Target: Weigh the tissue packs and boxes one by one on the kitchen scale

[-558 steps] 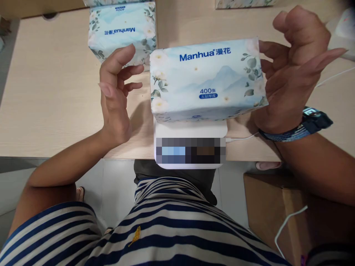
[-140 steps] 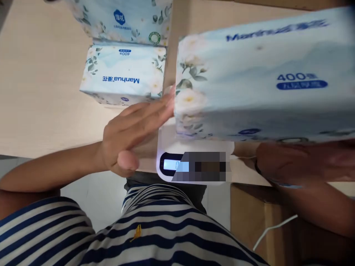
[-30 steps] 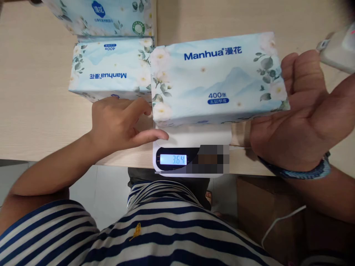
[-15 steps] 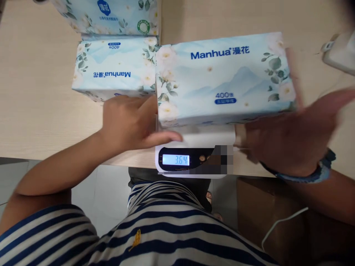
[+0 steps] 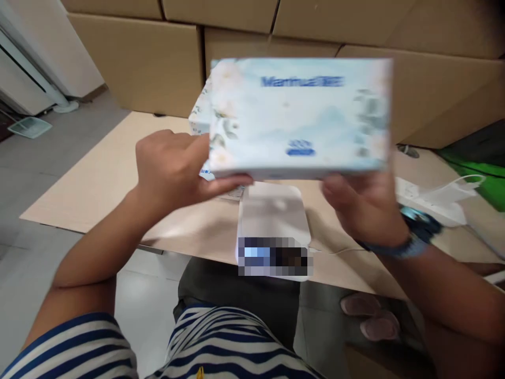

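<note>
A pale blue pack of tissues (image 5: pixel 300 116) with printed flowers is held up level above a white digital scale (image 5: pixel 274 210). My left hand (image 5: pixel 169 163) grips its left end, thumb along the lower edge. At the lower right corner my right hand (image 5: pixel 363 202) clasps it, with the thumb in front and the other fingers hidden behind. Nothing rests on the scale's plate, and its display is blurred out. Another tissue pack (image 5: pixel 199 116) stands behind, mostly covered by the held one and my left hand.
Stacked cardboard boxes (image 5: pixel 145 63) form a wall along the far side of the wooden table (image 5: pixel 106 168). To the right lies a white power strip (image 5: pixel 430 202) with a plugged-in charger and cable. A pair of slippers (image 5: pixel 379 326) is on the floor.
The tissue pack has been lifted off the scale area, and my right hand has closed on its right end. My view has tilted up, bringing the cardboard boxes into sight.
</note>
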Tool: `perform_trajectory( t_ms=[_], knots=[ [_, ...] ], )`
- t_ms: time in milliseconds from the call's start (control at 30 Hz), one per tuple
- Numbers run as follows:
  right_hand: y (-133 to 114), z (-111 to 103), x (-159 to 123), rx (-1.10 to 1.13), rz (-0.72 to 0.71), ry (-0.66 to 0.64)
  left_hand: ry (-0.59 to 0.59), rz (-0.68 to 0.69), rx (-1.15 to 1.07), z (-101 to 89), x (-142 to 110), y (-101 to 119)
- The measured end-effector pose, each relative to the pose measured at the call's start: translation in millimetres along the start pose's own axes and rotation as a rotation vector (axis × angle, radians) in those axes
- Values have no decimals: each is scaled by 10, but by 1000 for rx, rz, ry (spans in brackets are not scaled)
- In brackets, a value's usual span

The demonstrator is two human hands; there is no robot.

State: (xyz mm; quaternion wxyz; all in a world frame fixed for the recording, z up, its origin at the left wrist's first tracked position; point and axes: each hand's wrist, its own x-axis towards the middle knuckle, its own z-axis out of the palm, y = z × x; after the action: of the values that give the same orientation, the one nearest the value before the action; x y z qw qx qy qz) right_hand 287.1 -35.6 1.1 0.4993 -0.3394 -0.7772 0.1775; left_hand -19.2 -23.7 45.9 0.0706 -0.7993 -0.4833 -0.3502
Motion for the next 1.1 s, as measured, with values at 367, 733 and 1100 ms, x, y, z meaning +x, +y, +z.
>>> perform_trajectory(
  t_ms=[367,733,1100],
  knots=[
    [79,759,489,-377,361,-433,-636,-142,469,11,-57,-924],
    [122,706,439,-634,275,-364,-533,-143,373,140,-83,-833],
    [306,399,49,-243,304,-423,-209,-92,189,4,-600,-983]
  ],
)
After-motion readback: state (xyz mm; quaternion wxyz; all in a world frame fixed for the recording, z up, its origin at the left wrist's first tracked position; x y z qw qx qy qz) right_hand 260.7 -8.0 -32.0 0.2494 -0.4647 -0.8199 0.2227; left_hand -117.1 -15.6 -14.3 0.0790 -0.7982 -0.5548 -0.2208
